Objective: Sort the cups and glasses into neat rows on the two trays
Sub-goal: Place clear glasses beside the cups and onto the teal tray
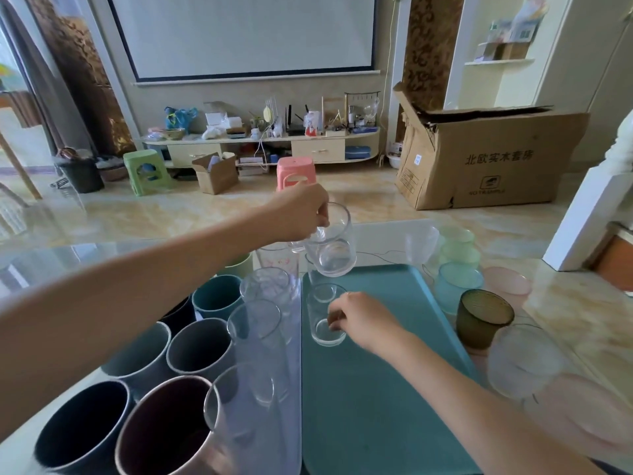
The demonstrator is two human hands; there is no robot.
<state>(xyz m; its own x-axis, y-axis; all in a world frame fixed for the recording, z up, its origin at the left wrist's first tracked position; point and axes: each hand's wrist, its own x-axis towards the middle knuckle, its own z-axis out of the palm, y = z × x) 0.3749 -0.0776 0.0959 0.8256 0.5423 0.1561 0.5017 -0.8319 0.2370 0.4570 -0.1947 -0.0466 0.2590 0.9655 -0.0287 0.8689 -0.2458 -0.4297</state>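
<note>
Left hand (301,209) grips a clear glass mug (332,245) by its rim, held tilted in the air over the far end of the teal plastic tray (387,389). Right hand (359,318), fingers curled, holds a short clear tumbler (323,315) standing upright on the tray, at about 6 o'clock from the mug. Judged: the mug sets down just beyond the tumbler, at its 12 o'clock, long axis brought vertical; left hand is nearer.

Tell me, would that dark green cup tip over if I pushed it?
Probably not easily: the green cup stands upright and looks squat. It seems to be ribbed glass, so likely heavy, and may slide rather than tip. Pushed far, it could knock the frosted cup beside it.
</note>
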